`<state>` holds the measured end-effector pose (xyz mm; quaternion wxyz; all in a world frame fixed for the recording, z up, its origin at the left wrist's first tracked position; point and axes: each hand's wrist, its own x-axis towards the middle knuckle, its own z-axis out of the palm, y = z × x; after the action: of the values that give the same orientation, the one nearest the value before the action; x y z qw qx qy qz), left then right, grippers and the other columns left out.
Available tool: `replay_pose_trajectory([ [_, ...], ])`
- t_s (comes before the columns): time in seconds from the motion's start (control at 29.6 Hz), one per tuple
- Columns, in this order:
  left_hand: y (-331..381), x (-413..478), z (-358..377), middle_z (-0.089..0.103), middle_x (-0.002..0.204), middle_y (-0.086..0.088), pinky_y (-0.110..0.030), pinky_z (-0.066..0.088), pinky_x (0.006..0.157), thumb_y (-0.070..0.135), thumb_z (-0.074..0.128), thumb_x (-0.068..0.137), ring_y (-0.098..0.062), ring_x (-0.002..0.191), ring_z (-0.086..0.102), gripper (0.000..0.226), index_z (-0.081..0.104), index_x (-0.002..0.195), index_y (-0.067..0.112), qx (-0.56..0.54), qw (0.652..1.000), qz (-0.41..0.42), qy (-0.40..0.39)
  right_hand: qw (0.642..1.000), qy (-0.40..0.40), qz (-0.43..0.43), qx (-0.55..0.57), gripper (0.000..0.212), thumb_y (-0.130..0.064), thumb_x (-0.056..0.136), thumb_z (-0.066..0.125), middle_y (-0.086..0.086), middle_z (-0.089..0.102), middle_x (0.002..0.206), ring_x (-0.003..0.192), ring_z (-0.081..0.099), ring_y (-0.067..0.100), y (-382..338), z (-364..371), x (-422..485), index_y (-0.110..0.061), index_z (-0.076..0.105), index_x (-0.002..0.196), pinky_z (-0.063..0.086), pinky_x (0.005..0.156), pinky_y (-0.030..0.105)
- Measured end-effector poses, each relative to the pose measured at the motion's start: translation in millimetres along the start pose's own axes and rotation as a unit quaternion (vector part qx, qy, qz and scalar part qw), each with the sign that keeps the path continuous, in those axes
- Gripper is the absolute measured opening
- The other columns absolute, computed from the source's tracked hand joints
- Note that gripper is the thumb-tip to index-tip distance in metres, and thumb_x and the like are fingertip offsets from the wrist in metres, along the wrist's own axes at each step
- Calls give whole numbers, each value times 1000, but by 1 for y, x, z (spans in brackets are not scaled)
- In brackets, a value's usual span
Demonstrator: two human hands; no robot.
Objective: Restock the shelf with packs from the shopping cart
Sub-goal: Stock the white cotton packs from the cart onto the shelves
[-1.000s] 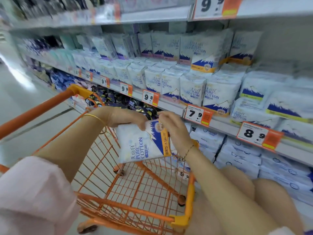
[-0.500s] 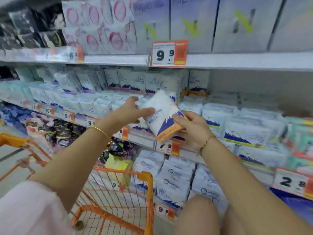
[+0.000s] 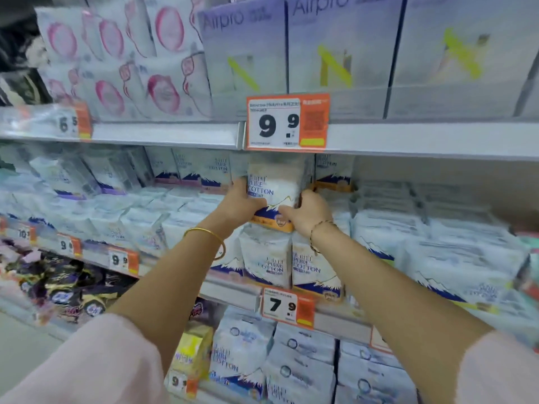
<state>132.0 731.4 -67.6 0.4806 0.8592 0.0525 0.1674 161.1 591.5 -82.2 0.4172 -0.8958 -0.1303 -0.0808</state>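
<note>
A white "Pure Cotton" pack (image 3: 275, 189) with a blue mountain and an orange bottom strip stands upright on top of the front row of like packs (image 3: 288, 263) on the middle shelf (image 3: 230, 290). My left hand (image 3: 240, 204) grips its left side. Its lower right edge is held by my right hand (image 3: 307, 212). The pack's top is just under the upper shelf rail. The shopping cart is out of view.
The upper shelf (image 3: 175, 135) carries pink-ringed packs and tall Airpro boxes (image 3: 341, 48), with a 9.9 price tag (image 3: 287, 122) on its rail. More white packs fill the middle shelf to both sides. Dark packs (image 3: 67, 284) lie lower left; a 7.9 tag (image 3: 287, 307) hangs below.
Both hands have lifted the pack from over the cart up to the middle shelf and turned it upright on the stacked row. The view has risen, and the cart has dropped out of sight.
</note>
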Motion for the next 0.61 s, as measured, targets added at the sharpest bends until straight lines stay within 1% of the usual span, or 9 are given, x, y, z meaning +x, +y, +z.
replay_pose_trajectory([
  [0.07, -10, 2, 2, 54, 90, -1, -22, 44, 66, 11, 57, 89, -11, 78, 54, 32, 43, 117, 9, -24, 999, -23, -19, 1000, 3, -3, 1, 35, -30, 83, 67, 14, 61, 104, 97, 58, 27, 9, 7, 6, -3, 55, 101, 40, 70, 27],
  [0.13, -16, 3, 1, 54, 88, 3, -24, 44, 72, 15, 57, 90, -9, 79, 56, 30, 44, 117, 12, -58, 997, -37, -33, 999, 39, -9, 13, 47, -30, 79, 70, 14, 57, 110, 102, 55, 27, 13, 12, 10, 0, 52, 110, 41, 74, 27],
  [0.24, -20, 8, 1, 59, 107, -3, -34, 47, 93, 23, 64, 83, -18, 99, 61, 48, 41, 124, 18, -120, 990, -58, -51, 999, 33, -11, 29, 51, -29, 80, 68, 14, 53, 108, 106, 52, 28, 10, 17, 13, 2, 47, 115, 42, 76, 27],
  [0.27, -19, 10, 4, 59, 110, -5, -36, 47, 94, 24, 65, 78, -21, 102, 61, 55, 38, 126, 19, -133, 988, -64, -50, 999, 21, -12, 48, 57, -34, 78, 68, 14, 53, 112, 108, 52, 28, 9, 19, 14, 1, 45, 118, 44, 80, 29],
  [0.34, -14, 15, 11, 56, 97, -7, -33, 49, 83, 17, 59, 82, -22, 92, 60, 56, 32, 131, 13, -159, 983, -81, -31, 996, 14, -7, 83, 82, -54, 65, 64, 17, 51, 125, 116, 51, 32, 3, 22, 16, -2, 42, 124, 48, 92, 39],
  [0.37, -10, 17, 13, 53, 90, -6, -31, 48, 76, 12, 54, 86, -22, 84, 59, 53, 30, 133, 9, -171, 981, -91, -20, 996, 17, -1, 92, 91, -63, 58, 60, 18, 51, 128, 117, 51, 33, 3, 25, 19, -3, 43, 125, 49, 94, 44],
  [0.44, -6, 22, 17, 51, 83, -6, -31, 46, 71, 9, 50, 86, -22, 78, 57, 52, 30, 134, 7, -190, 976, -108, -10, 994, 3, 9, 106, 97, -71, 50, 53, 17, 53, 127, 114, 55, 33, 9, 31, 28, -8, 47, 124, 50, 92, 45],
  [0.54, -4, 24, 19, 49, 77, -5, -29, 42, 66, 16, 52, 80, -19, 69, 54, 64, 29, 138, 4, -195, 972, -127, -16, 991, -16, 31, 131, 99, -67, 46, 55, 19, 49, 135, 118, 54, 33, 12, 32, 34, -10, 45, 127, 50, 95, 43],
  [0.61, -5, 23, 21, 44, 73, -5, -27, 39, 60, 13, 49, 84, -16, 62, 50, 57, 29, 137, 0, -194, 972, -134, -9, 990, -22, 32, 134, 101, -57, 47, 59, 15, 47, 138, 118, 53, 31, 8, 26, 30, -9, 37, 133, 50, 94, 43],
])
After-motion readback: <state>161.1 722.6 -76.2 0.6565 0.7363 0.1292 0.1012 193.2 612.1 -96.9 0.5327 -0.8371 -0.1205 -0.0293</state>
